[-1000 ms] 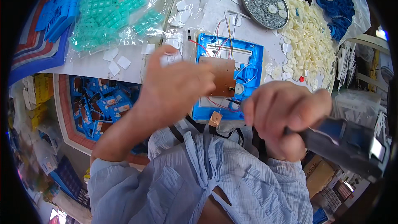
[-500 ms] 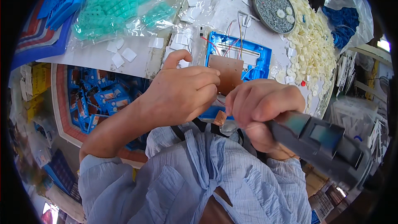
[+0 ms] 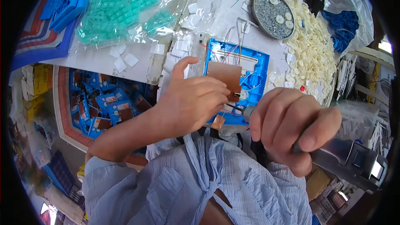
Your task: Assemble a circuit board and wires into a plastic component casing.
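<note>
A blue plastic case (image 3: 263,64) lies open on the table, with thin wires and white parts inside. Over its left part rests a brown circuit board (image 3: 225,73). My left hand (image 3: 193,98) is at the board's lower left edge, its fingers curled together against it and one finger raised; the fingertips are partly hidden. In my right fist is a black electric screwdriver (image 3: 348,156). Its thin bit points left to the lower part of the case, close to my left fingertips; I cannot tell whether it touches a screw. A small copper-coloured square (image 3: 218,121) sits at the case's near edge.
A round dish of small metal screws (image 3: 266,19) stands behind, beside a heap of cream discs (image 3: 310,42). Green plastic parts (image 3: 121,8) lie in clear bags at far left. Below the table's left side, a bin (image 3: 62,100) holds several blue units with boards.
My right hand has moved right and slightly toward me with the screwdriver, uncovering its bit and the case's right side. My left hand has shifted slightly right and toward me along the board.
</note>
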`<state>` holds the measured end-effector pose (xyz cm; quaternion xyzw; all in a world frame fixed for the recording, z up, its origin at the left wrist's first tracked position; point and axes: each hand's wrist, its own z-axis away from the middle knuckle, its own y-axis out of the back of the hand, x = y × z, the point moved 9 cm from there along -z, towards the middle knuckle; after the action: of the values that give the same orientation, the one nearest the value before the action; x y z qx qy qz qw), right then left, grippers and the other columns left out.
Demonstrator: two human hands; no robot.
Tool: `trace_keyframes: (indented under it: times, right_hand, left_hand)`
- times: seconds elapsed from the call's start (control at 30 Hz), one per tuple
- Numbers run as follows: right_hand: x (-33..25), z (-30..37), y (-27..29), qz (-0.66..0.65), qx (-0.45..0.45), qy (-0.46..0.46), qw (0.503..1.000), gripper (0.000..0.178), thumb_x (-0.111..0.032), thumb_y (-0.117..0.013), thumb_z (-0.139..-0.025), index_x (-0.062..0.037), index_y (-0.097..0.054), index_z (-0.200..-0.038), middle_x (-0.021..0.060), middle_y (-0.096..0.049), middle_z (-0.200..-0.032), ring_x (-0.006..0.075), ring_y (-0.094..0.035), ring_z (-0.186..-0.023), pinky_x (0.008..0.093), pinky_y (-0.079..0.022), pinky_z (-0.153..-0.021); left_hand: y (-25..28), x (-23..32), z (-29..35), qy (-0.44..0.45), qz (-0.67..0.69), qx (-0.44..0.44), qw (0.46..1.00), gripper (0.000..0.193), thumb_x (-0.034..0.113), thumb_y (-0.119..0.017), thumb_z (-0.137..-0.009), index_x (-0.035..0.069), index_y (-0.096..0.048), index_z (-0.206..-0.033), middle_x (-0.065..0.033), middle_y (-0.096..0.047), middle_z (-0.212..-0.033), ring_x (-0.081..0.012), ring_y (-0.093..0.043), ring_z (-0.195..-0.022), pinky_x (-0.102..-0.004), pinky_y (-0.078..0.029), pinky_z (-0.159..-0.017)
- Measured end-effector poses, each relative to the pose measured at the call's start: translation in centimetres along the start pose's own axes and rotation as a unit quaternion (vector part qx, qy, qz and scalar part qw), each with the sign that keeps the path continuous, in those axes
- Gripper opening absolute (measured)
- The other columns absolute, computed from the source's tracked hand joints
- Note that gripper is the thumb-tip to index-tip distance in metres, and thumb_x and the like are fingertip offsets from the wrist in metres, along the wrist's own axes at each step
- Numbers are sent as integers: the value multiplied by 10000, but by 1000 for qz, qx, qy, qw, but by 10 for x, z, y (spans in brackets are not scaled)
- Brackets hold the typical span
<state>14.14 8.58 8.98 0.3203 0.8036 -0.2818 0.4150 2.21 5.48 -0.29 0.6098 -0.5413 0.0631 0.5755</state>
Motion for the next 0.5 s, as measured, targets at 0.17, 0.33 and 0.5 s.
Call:
trace_keyframes:
  times: [0.17,0.33,0.5]
  right_hand:
    - [-13,4,8,-12,-5,6,1000,274,-232,-757,-972,-151,-530,-1103,-40,-595,-652,96,-567,-511,294,-558,-530]
    - [-19,13,20,-3,21,15,1000,274,-224,-766,-962,-150,-527,-1075,-36,-591,-636,99,-553,-496,288,-548,-523]
    - [-26,21,44,13,98,21,995,282,-234,-770,-955,-150,-533,-1082,-40,-550,-603,99,-507,-474,278,-519,-502]
  left_hand:
    - [-5,6,-16,16,40,16,999,131,100,-810,-808,120,-731,-909,-15,-777,-1041,-184,-737,-1024,-575,-272,-1133]
    - [-10,17,-29,-28,1,19,999,176,116,-822,-789,125,-728,-937,-15,-766,-1006,-185,-729,-970,-578,-295,-1123]
    - [-19,23,-79,-101,-57,-119,986,167,200,-799,-818,123,-714,-939,-32,-748,-1019,-215,-707,-985,-558,-355,-1102]
